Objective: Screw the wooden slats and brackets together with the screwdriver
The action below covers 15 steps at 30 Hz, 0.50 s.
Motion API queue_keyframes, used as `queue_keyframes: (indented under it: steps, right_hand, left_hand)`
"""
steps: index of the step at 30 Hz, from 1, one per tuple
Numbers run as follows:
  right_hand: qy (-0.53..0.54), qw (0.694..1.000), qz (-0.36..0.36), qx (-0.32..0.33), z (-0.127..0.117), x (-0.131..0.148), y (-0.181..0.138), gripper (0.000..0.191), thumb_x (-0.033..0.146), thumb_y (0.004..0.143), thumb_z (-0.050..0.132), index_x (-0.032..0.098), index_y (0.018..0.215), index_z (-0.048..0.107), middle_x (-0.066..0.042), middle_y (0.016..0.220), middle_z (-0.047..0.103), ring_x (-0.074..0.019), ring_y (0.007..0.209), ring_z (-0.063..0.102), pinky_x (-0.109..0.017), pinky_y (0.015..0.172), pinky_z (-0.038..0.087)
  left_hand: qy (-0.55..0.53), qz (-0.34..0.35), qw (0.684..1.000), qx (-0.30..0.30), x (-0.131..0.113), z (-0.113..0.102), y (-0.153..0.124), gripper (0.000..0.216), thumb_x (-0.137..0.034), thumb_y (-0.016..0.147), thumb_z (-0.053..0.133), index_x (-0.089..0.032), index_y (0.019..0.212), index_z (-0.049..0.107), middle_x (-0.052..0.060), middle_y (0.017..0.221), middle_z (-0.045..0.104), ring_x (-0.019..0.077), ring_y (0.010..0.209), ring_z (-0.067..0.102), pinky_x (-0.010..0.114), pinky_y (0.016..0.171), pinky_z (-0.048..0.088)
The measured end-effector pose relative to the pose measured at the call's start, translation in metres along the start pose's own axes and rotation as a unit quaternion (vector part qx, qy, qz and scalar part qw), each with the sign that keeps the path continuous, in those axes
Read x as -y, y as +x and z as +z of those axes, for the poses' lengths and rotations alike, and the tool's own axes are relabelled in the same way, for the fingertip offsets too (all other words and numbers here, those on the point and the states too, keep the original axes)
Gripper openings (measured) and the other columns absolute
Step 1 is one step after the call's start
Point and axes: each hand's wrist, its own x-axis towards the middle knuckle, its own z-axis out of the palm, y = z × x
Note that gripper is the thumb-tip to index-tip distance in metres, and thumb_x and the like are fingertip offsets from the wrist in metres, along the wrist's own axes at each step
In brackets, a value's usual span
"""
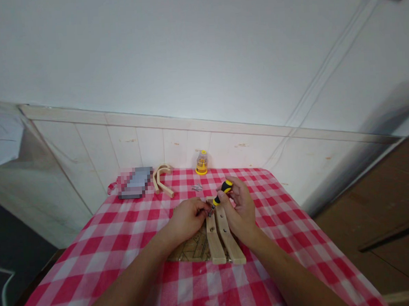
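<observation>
My right hand (241, 210) is closed around a yellow and black screwdriver (222, 192), which slants down to the left. Its tip meets the far part of a pale wooden piece (215, 246) with holes in it. Beside that piece lies a second, similar curved wooden piece (233, 247), also with holes. My left hand (190, 216) has its fingers pinched together near the screwdriver tip; whatever is between them is too small to make out. Under the wood and my left hand is a brown sheet with dark line drawings (192, 248).
Farther back stand a yellow-capped clear container (201, 163) and curved wooden parts (163, 180). Small metal pieces (197, 188) lie nearer, and a blurred flat grey object (135, 183) rests at the left. A red and white checked cloth (126, 239) covers the table, against a white wall (200, 71).
</observation>
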Motion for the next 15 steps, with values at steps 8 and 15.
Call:
queue_keyframes:
  steps: [8, 15]
  right_hand:
    - [-0.021, 0.999, -0.004, 0.04, -0.0022, 0.0024, 0.0022, 0.038, 0.031, 0.097, 0.062, 0.03, 0.135, 0.057, -0.007, 0.115, 0.071, -0.0224, 0.099, 0.072, -0.038, 0.083, 0.06]
    - [-0.057, 0.993, -0.03, 0.101, -0.007, 0.0079, 0.0043, 0.042, 0.031, 0.1, 0.056, 0.031, 0.142, 0.053, -0.007, 0.111, 0.074, -0.0222, 0.089, 0.072, -0.037, 0.078, 0.058]
  left_hand:
    - [-0.003, -0.002, 1.0, 0.005, -0.0016, -0.001, -0.0001, 0.025, -0.014, 0.083, 0.052, -0.02, 0.09, 0.076, 0.006, 0.097, 0.077, 0.022, 0.094, 0.069, 0.031, 0.086, 0.052]
    - [-0.004, 0.001, 1.0, 0.005, 0.0005, 0.0005, 0.0005, 0.023, -0.014, 0.083, 0.052, -0.018, 0.087, 0.075, 0.006, 0.093, 0.076, 0.0215, 0.09, 0.069, 0.03, 0.081, 0.051]
